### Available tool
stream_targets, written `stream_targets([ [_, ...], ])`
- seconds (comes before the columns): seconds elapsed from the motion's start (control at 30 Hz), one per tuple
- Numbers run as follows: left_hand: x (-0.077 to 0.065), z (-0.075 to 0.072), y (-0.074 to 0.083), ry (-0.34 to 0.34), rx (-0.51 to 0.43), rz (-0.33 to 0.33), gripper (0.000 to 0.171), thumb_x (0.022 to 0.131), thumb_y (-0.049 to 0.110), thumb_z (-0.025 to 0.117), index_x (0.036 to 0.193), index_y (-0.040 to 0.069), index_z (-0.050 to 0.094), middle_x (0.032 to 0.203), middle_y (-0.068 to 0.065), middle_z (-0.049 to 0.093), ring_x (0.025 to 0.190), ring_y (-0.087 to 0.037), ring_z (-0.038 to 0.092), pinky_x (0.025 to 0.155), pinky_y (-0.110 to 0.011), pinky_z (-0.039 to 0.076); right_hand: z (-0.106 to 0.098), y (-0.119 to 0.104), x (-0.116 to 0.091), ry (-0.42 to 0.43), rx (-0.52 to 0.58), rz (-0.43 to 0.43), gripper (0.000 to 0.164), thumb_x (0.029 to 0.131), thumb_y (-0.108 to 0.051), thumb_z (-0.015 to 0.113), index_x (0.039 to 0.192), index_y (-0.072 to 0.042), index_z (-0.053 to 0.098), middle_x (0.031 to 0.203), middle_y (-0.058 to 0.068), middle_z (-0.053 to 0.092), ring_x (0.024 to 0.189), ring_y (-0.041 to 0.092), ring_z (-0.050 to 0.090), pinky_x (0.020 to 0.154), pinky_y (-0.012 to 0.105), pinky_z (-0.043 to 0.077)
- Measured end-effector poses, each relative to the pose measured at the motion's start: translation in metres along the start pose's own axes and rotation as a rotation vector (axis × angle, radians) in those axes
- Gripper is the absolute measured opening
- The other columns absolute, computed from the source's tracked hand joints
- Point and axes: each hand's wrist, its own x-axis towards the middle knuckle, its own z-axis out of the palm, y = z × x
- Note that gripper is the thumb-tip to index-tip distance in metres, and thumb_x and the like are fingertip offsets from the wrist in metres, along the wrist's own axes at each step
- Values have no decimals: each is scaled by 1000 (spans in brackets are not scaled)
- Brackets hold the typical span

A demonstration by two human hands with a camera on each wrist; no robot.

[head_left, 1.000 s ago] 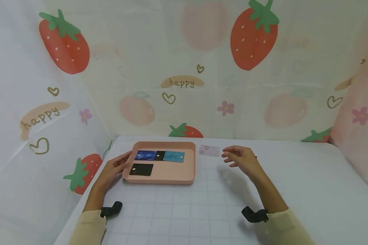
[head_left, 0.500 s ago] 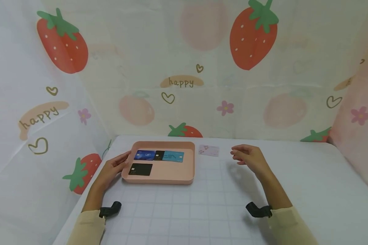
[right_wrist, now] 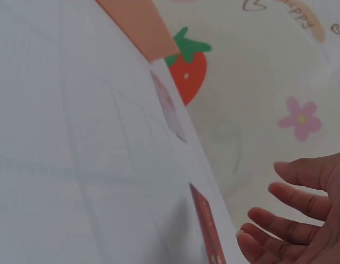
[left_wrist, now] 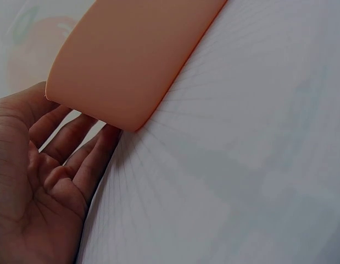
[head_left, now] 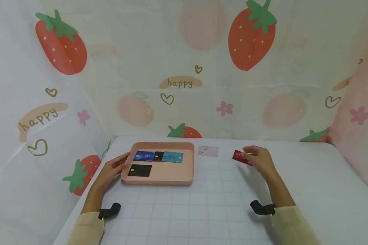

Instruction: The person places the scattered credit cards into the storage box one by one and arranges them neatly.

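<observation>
A pink tray (head_left: 157, 182) stands at the left, holding a blue VIP card (head_left: 144, 156), a light blue card (head_left: 173, 157) overlapping a black-and-gold card (head_left: 158, 156), and a black card (head_left: 140, 170). Against its left side rests my left hand (head_left: 111, 170), fingers nearly straight; the left wrist view has this hand (left_wrist: 54, 176) at the tray's corner (left_wrist: 120, 71), fingertips hidden behind it. My right hand (head_left: 260, 160) is over the right end of a red card (head_left: 240, 156). In the right wrist view its fingers hang loosely bent beside the red card (right_wrist: 207, 223), apart from it.
A pale pink flowered card (head_left: 208, 150) lies flat between the tray and the red card. The white table (head_left: 178, 214) bears a faint grid, and a strawberry-print cloth (head_left: 184, 112) hangs close behind its back edge and along both sides.
My right hand has moved to the right, away from the flowered card, and the red card beneath it has come into sight. The left hand stays at the tray.
</observation>
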Motion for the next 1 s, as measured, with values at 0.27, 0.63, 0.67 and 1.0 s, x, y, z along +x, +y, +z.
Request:
stream_targets([
  [0.27, -3, 1, 7, -8, -14, -11, 55, 106, 24, 55, 157, 15, 40, 159, -12, 40, 146, -34, 39, 98, -12, 42, -5, 14, 5, 56, -120, 69, 47, 98, -21, 67, 138, 2, 57, 143, 28, 53, 128, 45, 51, 95, 53, 54],
  [0.63, 1, -1, -1, 5, 7, -4, 56, 104, 35, 58, 156, 22, 42, 158, -7, 43, 145, -29, 41, 110, -36, 42, -4, 30, 10, 14, -260, 36, 51, 94, -18, 69, 136, 9, 55, 141, 37, 48, 130, 53, 44, 104, 66, 40],
  [0.67, 1, -1, -2, 7, 8, -3, 56, 104, 35, 58, 156, 22, 43, 158, -7, 43, 145, -30, 40, 111, -41, 41, -4, 31, 10, 15, -266, 31, 51, 94, -18, 69, 135, 10, 55, 141, 37, 48, 130, 53, 43, 104, 66, 40],
  [1.0, 3, -1, -3, -6, 17, 3, 57, 104, 37, 58, 156, 22, 42, 159, -6, 43, 146, -29, 39, 109, -33, 43, 2, 38, 14, 35, -351, 16, 52, 90, -12, 74, 133, 12, 56, 135, 39, 47, 127, 54, 40, 107, 68, 36],
])
